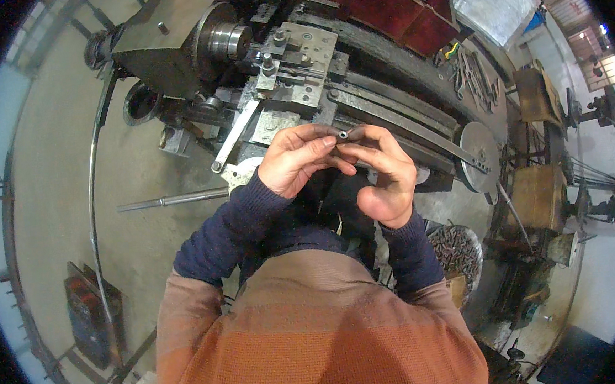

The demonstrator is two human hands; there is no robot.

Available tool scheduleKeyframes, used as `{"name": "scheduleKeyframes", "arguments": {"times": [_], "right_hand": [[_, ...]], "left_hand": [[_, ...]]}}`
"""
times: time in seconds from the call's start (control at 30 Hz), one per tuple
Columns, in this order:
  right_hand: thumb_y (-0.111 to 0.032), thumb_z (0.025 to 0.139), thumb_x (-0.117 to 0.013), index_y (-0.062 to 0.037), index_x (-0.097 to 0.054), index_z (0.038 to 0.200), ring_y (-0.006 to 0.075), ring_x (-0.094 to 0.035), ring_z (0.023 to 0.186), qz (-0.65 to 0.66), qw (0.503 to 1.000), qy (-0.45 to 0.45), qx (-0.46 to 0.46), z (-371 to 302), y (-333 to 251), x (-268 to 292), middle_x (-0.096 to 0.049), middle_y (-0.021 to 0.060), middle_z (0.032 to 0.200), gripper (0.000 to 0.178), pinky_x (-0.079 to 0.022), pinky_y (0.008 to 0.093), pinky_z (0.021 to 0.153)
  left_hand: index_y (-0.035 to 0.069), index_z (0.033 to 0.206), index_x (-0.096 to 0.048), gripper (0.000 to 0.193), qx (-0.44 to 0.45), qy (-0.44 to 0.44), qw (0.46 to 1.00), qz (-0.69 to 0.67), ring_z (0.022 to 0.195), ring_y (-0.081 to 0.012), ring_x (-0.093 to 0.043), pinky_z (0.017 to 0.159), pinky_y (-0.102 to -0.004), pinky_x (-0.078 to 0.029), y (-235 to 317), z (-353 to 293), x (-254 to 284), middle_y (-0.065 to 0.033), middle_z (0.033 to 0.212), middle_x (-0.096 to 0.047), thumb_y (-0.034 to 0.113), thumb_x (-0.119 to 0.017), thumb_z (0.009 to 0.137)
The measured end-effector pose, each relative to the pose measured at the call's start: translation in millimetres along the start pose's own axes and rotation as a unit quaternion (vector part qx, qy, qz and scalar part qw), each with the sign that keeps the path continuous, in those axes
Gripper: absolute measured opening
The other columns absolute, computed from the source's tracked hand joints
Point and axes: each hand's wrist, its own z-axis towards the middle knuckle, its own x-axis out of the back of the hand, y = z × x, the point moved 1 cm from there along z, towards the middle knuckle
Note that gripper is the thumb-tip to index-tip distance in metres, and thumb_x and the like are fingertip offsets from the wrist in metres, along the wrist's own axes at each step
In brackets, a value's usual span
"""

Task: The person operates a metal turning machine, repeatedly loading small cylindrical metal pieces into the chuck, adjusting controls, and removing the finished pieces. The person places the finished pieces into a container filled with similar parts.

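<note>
A small round metal piece with a hole through its middle (343, 134) is pinched between the fingertips of both hands, in front of my chest. My left hand (295, 157) has its thumb and forefinger closed at the piece's left side. From the other side, my right hand (385, 166) meets it with the forefinger and thumb, its other fingers curled. Just beyond the hands is a lathe, whose tool post (268, 66) and steel slide carry bolts and shavings. Its round chuck or spindle nose (229, 42) sits at the upper left.
Left of my hands a long metal bar handle (172, 200) sticks out. A flat steel arm (403, 125) runs right to a round disc (480, 155). Wrenches (469, 74) lie at the far right beside a red tray (387, 8). A container of small metal parts (458, 253) stands near my right elbow.
</note>
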Motion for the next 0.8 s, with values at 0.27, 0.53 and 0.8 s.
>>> {"name": "scheduleKeyframes", "arguments": {"times": [0.27, 0.53, 0.8], "right_hand": [[-0.033, 0.067, -0.061, 0.0015, -0.064, 0.094, 0.0312, -0.058, 0.099, -0.005, 1.0, -0.023, 0.006, -0.6, 4.1, 2.5, -0.055, 0.0205, 0.111, 0.044, -0.043, 0.0353, 0.087], [-0.032, 0.063, -0.059, 0.0022, -0.065, 0.091, 0.03, -0.058, 0.097, -0.029, 0.998, -0.007, -0.053, -20.7, 21.9, 20.1, -0.057, 0.0202, 0.108, 0.044, -0.043, 0.0348, 0.087], [-0.009, 0.062, -0.056, 0.0041, -0.065, 0.088, 0.0271, -0.058, 0.097, 0.007, 0.987, 0.052, -0.152, -70.1, 56.3, 55.7, -0.059, 0.0195, 0.104, 0.03, -0.043, 0.0321, 0.086]], "left_hand": [[-0.007, 0.1, -0.057, 0.021, -0.089, 0.028, 0.982, 0.166, 0.072, -0.0189, -0.062, 0.067, -0.0288, -0.051, 13.2, -0.7, 20.1, -0.0129, 0.089, -0.062, 0.004, -0.06, 0.082], [0.001, 0.083, -0.063, 0.013, -0.324, 0.183, 0.657, 0.656, 0.068, -0.0231, -0.06, 0.063, -0.0306, -0.047, 103.0, -33.7, 42.8, -0.0124, 0.076, -0.061, 0.006, -0.061, 0.071], [-0.001, 0.084, -0.065, 0.023, -0.294, 0.377, 0.526, 0.703, 0.062, -0.0198, -0.062, 0.061, -0.0301, -0.049, 228.1, -59.2, 111.7, -0.0131, 0.071, -0.065, 0.017, -0.06, 0.07]]}}
